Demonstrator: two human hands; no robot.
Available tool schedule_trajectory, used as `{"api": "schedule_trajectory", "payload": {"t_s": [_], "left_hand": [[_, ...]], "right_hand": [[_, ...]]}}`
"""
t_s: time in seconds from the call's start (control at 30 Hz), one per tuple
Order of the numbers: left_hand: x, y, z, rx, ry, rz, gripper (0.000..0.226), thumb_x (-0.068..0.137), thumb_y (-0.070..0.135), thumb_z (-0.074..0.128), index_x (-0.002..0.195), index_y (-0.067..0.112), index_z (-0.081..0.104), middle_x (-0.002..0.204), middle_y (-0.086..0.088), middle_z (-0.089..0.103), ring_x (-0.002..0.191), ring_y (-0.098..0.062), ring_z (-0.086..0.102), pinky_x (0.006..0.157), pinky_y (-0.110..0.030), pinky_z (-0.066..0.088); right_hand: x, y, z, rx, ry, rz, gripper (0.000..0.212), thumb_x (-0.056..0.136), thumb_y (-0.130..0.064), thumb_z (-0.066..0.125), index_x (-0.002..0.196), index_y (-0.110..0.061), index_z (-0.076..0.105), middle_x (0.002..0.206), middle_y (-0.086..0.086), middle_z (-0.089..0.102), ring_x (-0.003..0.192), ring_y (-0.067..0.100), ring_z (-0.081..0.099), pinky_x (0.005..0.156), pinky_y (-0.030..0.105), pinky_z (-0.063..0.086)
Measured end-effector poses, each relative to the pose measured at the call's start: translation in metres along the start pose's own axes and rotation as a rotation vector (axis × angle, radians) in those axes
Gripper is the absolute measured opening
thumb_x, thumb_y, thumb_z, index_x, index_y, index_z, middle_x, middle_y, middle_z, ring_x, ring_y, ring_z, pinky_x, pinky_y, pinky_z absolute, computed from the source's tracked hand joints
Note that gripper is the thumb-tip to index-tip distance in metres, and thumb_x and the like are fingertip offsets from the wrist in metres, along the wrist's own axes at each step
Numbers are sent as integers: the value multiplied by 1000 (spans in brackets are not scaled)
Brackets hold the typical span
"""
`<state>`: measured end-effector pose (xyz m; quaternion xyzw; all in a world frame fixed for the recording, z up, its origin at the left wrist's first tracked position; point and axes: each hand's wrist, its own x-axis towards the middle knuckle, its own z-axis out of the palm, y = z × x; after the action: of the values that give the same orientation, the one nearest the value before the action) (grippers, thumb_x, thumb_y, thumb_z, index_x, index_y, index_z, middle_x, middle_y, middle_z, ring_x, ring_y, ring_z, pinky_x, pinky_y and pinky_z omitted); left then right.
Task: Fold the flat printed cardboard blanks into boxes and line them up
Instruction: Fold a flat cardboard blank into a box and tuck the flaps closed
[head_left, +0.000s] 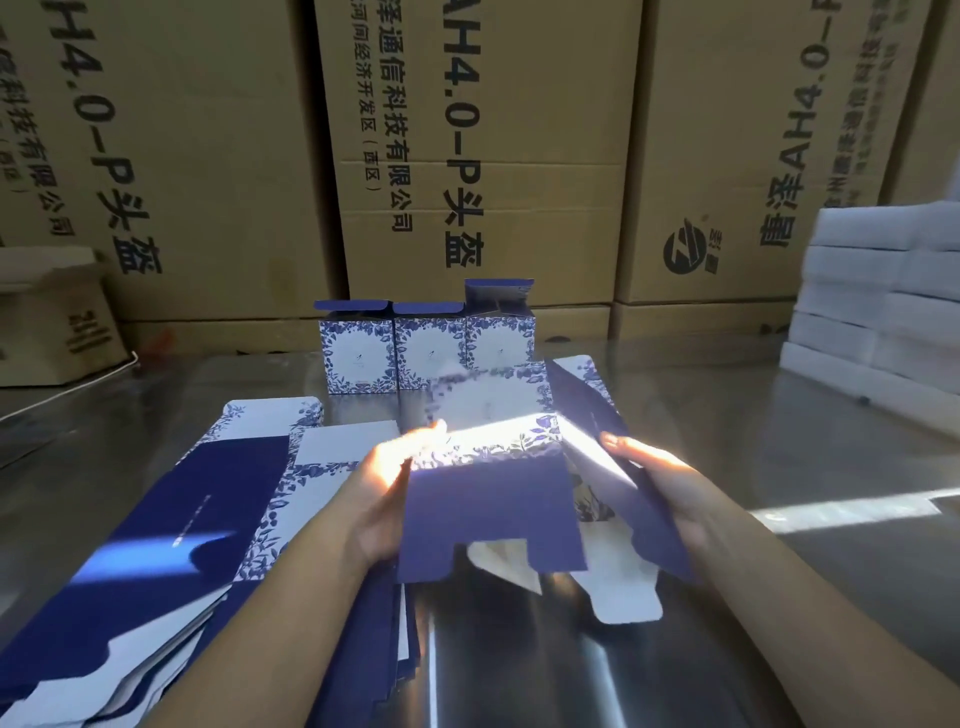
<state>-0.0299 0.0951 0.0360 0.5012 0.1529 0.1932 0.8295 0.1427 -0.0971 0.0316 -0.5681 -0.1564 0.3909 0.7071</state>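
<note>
Printed cardboard blank (493, 499), blue and white, hangs partly opened just above the shiny tabletop (727, 415), held between both hands. The left hand (382, 496) grips its left side with curled fingers, and the right hand (660, 483) pinches the right-hand panel. Three folded boxes (426, 348) stand side by side, touching, just behind it, a stack of flat blanks (208, 519) lies to its left, and tall brown cartons (493, 156) rise at the back.

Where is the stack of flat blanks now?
In the head view the stack of flat blanks lies on the left of the table, beside the left hand holding the half-folded box, nearer than the folded boxes.
</note>
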Motion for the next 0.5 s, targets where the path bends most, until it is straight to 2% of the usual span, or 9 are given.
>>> {"api": "schedule_trajectory", "payload": {"t_s": [0.03,0.1,0.17,0.23,0.3,0.37,0.43,0.5], "left_hand": [[-4,0,4,29,7,-38,23,89,16,52,74,12,68,61,-4,64,45,-16,62,43,-18,48],[1,-3,-5,90,64,-17,37,88,2,43,63,4,69,62,-7,62,48,-18,61,44,-19,48],[2,-1,-5,128,116,-15,45,85,-1,41,48,6,66,59,-7,57,55,-21,56,50,-23,45],[1,1,-4,166,134,-60,39,82,3,46,46,9,60,58,-7,51,52,-20,50,51,-23,42],[-1,0,-3,201,149,-103,29,82,7,51,55,9,58,57,-7,53,48,-20,51,48,-21,42],[0,-1,-1,225,144,-146,23,86,9,54,65,7,63,67,-8,59,56,-22,56,53,-25,45],[1,-1,0,245,177,-147,19,89,9,55,76,9,69,76,-8,63,67,-25,60,63,-30,48],[2,-1,-1,301,196,-130,16,90,8,54,91,5,69,88,-6,69,89,-28,62,82,-35,49]], "right_hand": [[0,0,-2,-24,-1,2,18,58,-29,77,66,-13,77,67,9,71,49,20,66,42,22,48],[0,-1,-3,-58,-29,27,16,60,-27,77,67,-12,76,68,11,70,50,22,66,42,24,48],[0,0,-3,-81,-48,52,22,58,-25,78,74,-10,74,70,13,69,52,25,65,45,27,51],[0,1,-2,-101,-43,77,25,57,-25,79,76,-9,72,73,15,68,54,27,65,49,29,52],[-1,2,0,-117,-38,107,21,61,-25,78,71,-7,75,75,16,70,55,28,66,50,29,53],[0,2,0,-141,-21,122,19,63,-25,77,68,-7,75,73,15,70,54,28,67,49,29,52],[0,2,0,-161,14,127,17,60,-25,79,64,-9,74,70,14,70,53,28,66,50,29,52],[1,2,-1,-172,36,123,16,57,-25,80,59,-10,74,69,13,70,53,28,66,49,29,51]]}}
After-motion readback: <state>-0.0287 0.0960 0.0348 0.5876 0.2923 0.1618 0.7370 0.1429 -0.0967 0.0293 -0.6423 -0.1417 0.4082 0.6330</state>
